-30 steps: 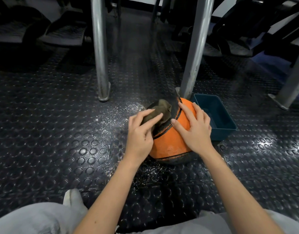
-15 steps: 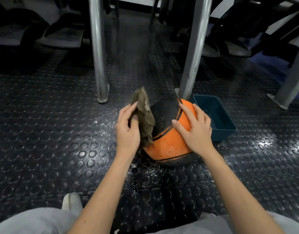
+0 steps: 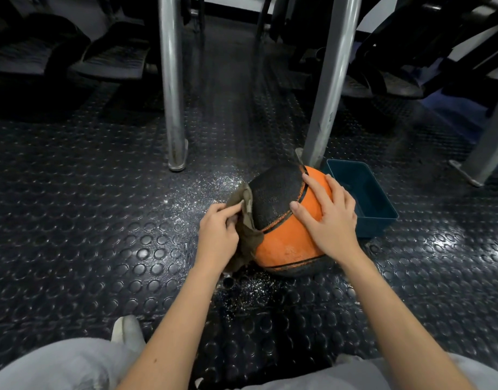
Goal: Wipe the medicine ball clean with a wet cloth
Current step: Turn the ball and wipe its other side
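Head view: the left hand (image 3: pixel 218 232) pinches a crumpled olive-brown wet cloth (image 3: pixel 246 220) between thumb and curled fingers. It holds the cloth against the left flank of a round orange-and-black rubber medicine ball (image 3: pixel 284 243). The right hand (image 3: pixel 330 218) lies flat on the ball's upper right, fingers straight and spread. The ball rests on a black stud-patterned rubber floor (image 3: pixel 73 220). Glistening speckled patches (image 3: pixel 203 190) mark the floor left of the ball and just in front of it. A dark teal rectangular plastic tub (image 3: pixel 374 225) stands just right of the ball. Two grey metal posts rise behind the ball, one directly behind (image 3: pixel 330 80) and one behind to the left (image 3: pixel 172 94). A white shoe toe (image 3: pixel 127 329) lies well in front of the ball, to its left.
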`<state>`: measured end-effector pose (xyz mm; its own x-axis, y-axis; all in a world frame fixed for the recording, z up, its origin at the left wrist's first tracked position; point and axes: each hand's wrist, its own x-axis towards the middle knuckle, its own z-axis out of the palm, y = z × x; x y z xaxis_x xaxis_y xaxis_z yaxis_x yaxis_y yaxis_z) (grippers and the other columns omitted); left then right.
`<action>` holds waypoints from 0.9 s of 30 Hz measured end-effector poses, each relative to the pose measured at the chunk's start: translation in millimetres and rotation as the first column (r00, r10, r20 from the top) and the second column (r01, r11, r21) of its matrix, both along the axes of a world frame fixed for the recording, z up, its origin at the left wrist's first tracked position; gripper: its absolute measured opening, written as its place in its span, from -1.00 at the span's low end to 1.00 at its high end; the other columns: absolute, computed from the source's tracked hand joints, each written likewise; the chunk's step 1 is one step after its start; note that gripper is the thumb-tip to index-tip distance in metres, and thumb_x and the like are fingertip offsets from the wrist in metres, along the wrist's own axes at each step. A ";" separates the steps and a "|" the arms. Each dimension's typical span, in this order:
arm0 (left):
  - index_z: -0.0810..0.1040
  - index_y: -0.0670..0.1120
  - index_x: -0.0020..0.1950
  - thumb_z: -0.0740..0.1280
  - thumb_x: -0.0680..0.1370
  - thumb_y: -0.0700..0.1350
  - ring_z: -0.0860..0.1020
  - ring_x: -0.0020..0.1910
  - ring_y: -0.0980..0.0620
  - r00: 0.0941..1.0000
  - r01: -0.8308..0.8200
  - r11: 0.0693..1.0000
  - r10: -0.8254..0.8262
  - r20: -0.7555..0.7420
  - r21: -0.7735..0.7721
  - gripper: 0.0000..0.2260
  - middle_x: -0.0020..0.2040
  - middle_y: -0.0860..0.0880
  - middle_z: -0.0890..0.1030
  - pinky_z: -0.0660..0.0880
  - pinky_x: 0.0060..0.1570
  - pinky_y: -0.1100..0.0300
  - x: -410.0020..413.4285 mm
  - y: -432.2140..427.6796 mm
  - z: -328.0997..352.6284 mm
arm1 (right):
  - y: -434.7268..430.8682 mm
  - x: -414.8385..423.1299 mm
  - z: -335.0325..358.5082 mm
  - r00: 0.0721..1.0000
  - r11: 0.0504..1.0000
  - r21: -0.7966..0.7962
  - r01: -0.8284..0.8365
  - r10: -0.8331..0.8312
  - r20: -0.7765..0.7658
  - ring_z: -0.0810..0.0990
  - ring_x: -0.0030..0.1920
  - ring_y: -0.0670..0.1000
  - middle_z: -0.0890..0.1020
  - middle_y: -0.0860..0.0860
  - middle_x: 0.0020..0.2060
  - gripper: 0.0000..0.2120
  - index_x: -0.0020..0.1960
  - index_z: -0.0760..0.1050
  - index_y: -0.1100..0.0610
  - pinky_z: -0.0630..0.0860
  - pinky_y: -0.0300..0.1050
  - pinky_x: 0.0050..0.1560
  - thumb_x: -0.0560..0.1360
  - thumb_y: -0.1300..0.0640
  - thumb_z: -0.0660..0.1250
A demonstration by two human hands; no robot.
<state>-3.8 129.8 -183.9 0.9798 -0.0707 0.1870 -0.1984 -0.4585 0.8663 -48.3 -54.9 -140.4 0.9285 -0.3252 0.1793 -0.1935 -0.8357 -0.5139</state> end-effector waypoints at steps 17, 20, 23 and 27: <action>0.64 -0.11 0.13 0.22 0.55 -0.38 0.43 0.17 -0.14 0.992 -0.107 0.994 0.109 0.058 -0.034 -0.70 0.10 -0.04 0.43 0.34 0.17 0.18 5.9 5.5 -14.3 | -3.5 -1.2 0.8 1.000 0.999 0.036 0.001 -0.002 0.019 0.01 0.45 0.06 0.09 -0.11 0.50 -0.44 0.36 0.16 -0.41 0.04 0.29 0.40 0.39 -0.44 0.13; 0.55 0.01 0.21 0.23 0.56 -0.32 0.44 0.13 0.01 0.940 0.015 0.976 0.061 0.337 -0.218 -0.67 0.10 0.02 0.42 0.40 0.16 0.22 -3.7 -7.5 22.4 | -3.1 1.2 1.5 1.000 0.999 0.030 0.012 -0.012 0.016 0.02 0.45 0.08 0.09 -0.10 0.50 -0.44 0.36 0.15 -0.41 0.05 0.29 0.39 0.38 -0.40 0.10; 0.52 0.00 0.26 0.22 0.55 -0.32 0.40 0.09 0.08 0.883 0.122 0.978 -0.030 0.468 -0.168 -0.65 0.11 0.02 0.44 0.35 0.16 0.31 -10.6 -18.2 23.6 | -1.1 1.8 0.8 1.000 1.000 -0.002 0.007 -0.007 0.024 0.03 0.45 0.07 0.11 -0.09 0.50 -0.41 0.37 0.15 -0.40 0.06 0.26 0.39 0.37 -0.47 0.10; 0.59 -0.01 0.21 0.24 0.55 -0.35 0.22 0.06 0.13 0.945 0.077 0.997 -0.075 0.318 0.005 -0.65 0.12 0.07 0.40 0.17 0.11 0.39 -5.2 -21.5 -7.9 | 2.2 1.7 -0.7 1.000 0.999 -0.047 -0.004 0.005 0.013 0.01 0.45 0.06 0.08 -0.10 0.51 -0.39 0.40 0.15 -0.38 0.04 0.25 0.38 0.37 -0.43 0.09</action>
<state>-9.0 108.3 -191.7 0.8613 -0.1402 0.4883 -0.4978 -0.4249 0.7560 -46.6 -52.6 -141.1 0.9275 -0.3118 0.2061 -0.1832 -0.8599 -0.4765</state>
